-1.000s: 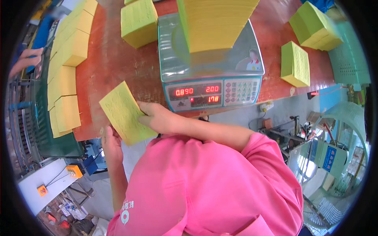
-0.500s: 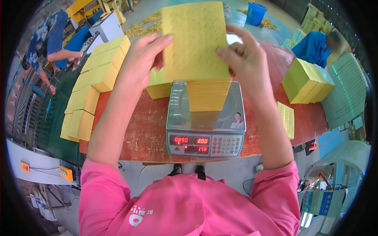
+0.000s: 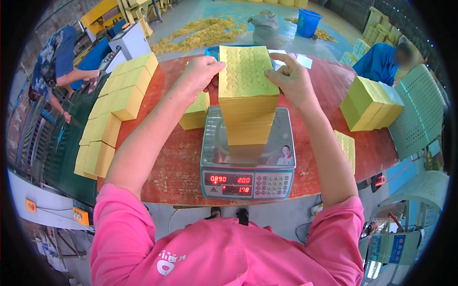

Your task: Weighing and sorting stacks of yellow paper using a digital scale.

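A tall stack of yellow paper sheets (image 3: 249, 119) stands on the metal pan of a digital scale (image 3: 274, 186) with a lit red display. Rows of round, scalloped marks are pressed into its top sheet (image 3: 243, 66). At the stack's upper left edge, my left hand (image 3: 198, 76) is closed, thumb on top and fingers curled below. My right hand (image 3: 293, 81) grips the opposite edge the same way, thumb and index finger over the corner. How many sheets are pinched cannot be seen.
Yellow stacks (image 3: 125, 100) line the red table's (image 3: 167, 176) left side. Another stack (image 3: 195, 114) stands left of the scale, and more (image 3: 367, 105) at right beside a green perforated chair (image 3: 422, 112). One person (image 3: 59, 52) bends at far left; another (image 3: 377, 59) sits at right.
The yellow sheet that was raised and tilted toward me now lies level on top of the stack. Both hands have come down with it and closer together.
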Demonstrator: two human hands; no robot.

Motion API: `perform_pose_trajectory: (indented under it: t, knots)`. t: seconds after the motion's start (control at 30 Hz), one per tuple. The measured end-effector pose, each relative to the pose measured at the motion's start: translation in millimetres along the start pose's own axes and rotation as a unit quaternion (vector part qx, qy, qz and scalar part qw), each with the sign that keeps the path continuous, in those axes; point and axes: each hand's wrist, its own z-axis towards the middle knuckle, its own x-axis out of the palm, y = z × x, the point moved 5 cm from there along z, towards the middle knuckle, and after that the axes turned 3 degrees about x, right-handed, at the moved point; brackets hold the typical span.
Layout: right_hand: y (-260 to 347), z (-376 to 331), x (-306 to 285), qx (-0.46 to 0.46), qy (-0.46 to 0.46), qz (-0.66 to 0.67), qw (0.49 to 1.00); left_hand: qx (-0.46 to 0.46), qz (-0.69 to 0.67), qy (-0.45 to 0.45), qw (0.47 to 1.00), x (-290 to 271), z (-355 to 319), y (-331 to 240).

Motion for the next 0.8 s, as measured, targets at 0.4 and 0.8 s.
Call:
perform_pose_trajectory:
  t: [0.4, 0.8]
  knots:
    - [10.2, -15.1, 8.6, -0.046, -0.074, -0.110, 0.990, 0.111, 0.165, -0.095, 0.975, -5.0, 0.2, 12.3]
    - [3.5, -42.6, -3.6, -0.033, -0.145, -0.026, 0.989, 0.067, -0.060, -0.136, 0.987, 4.9, -32.8, 36.1]
